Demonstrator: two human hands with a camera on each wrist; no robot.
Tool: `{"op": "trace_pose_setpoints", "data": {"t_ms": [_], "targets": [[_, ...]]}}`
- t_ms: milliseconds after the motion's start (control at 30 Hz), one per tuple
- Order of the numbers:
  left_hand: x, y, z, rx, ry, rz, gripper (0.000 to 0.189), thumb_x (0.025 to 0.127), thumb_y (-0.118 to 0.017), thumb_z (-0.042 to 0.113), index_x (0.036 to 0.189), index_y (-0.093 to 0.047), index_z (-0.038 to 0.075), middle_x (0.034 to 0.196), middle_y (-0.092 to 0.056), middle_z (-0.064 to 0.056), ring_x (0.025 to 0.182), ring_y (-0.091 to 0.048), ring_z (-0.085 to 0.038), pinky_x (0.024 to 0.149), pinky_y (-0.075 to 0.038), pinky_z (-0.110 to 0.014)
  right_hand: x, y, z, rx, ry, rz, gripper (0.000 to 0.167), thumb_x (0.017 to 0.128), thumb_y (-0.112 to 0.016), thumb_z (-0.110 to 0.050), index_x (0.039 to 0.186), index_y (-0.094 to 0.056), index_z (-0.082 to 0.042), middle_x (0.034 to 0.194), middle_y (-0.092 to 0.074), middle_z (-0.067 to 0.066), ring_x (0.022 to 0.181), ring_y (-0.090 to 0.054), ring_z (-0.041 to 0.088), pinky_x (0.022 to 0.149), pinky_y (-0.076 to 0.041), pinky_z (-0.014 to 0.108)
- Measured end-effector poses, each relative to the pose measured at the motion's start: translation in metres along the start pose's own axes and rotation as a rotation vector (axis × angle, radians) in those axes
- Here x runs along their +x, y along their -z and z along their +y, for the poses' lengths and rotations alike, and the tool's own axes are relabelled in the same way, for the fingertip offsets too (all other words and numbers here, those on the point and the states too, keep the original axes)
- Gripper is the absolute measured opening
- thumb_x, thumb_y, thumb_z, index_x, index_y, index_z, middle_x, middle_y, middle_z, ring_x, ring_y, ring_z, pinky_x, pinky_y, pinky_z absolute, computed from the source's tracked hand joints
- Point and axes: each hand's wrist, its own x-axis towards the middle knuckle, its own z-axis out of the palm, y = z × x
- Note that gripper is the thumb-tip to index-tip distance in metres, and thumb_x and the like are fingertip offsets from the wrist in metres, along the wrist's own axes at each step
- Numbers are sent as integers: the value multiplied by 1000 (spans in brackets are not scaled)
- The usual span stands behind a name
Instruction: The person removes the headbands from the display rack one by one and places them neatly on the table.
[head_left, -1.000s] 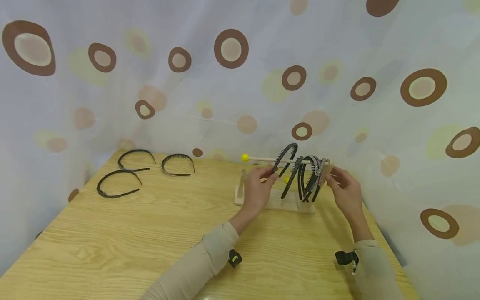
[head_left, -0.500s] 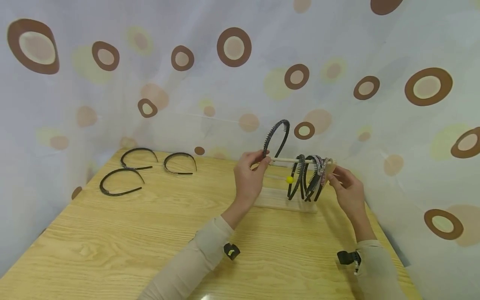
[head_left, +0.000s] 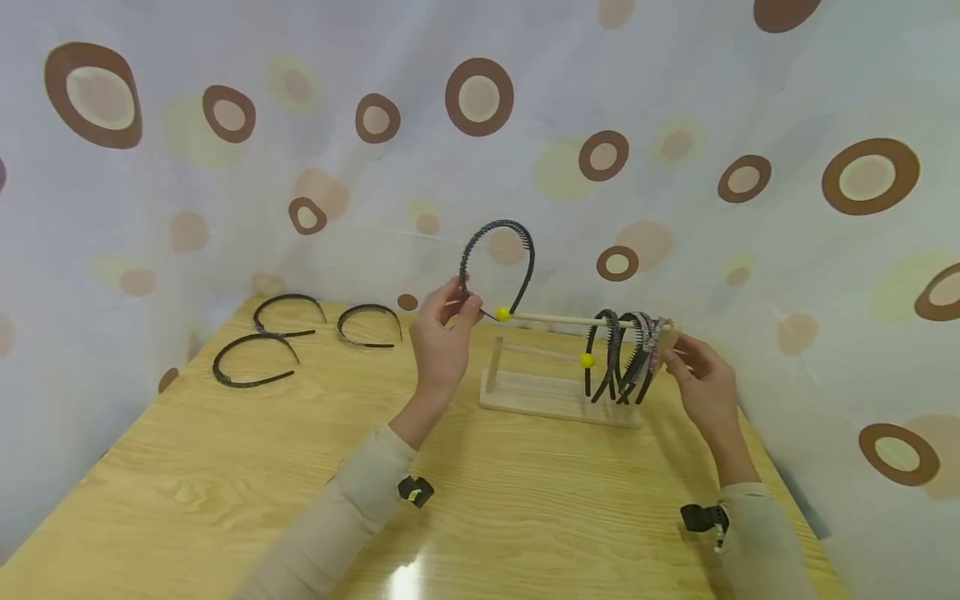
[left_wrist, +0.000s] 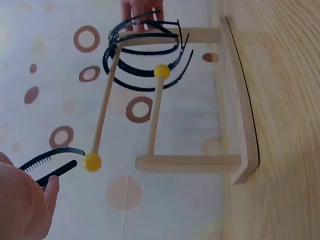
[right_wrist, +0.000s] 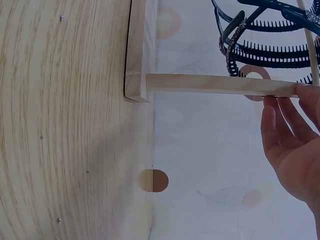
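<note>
Left hand (head_left: pixel 442 337) pinches headband (head_left: pixel 497 258) — right hand (head_left: pixel 701 385) steadies rack (head_left: pixel 558 398)

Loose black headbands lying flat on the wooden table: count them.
3, at the table's far left corner: a toothed one, a thin one left of it, and a third nearest the camera. None looks hidden.

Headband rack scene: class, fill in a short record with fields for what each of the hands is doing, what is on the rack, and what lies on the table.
left hand: pinches a black toothed headband at the yellow tip of the top rod
right hand: fingers on the rack's right upright
wooden rack: several headbands hang at its right end
table: three black headbands lie at far left
</note>
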Motion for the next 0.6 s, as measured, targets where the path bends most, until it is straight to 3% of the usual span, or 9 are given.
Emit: {"op": "trace_pose_setpoints", "data": {"t_ms": [200, 400, 600], "targets": [[8, 55, -7, 3, 78, 68, 35, 96, -70, 1, 131, -64, -3, 108, -61, -20, 96, -69, -34, 80, -60, -35, 8, -2, 18, -8, 1, 7, 42, 102, -64, -13, 140, -57, 5, 121, -68, 4, 96, -63, -2, 81, -50, 12], [4, 107, -20, -56, 364, 207, 33, 98, -66, -4, 130, -61, -6, 111, -54, -20, 102, -66, -41, 84, -59, -35, 11, -3, 22, -6, 10, 12, 42, 103, -64, -15, 141, -57, 2, 121, -67, -2, 98, -62, -2, 81, -50, 12], [-8, 140, -31, -64, 584, 368, 40, 98, -64, -5, 137, -55, -8, 113, -50, -19, 111, -62, -39, 83, -59, -33, 6, -8, 19, 21, -12, 25, 43, 102, -66, -19, 140, -60, -2, 118, -67, -9, 101, -62, -1, 80, -51, 12]]}}
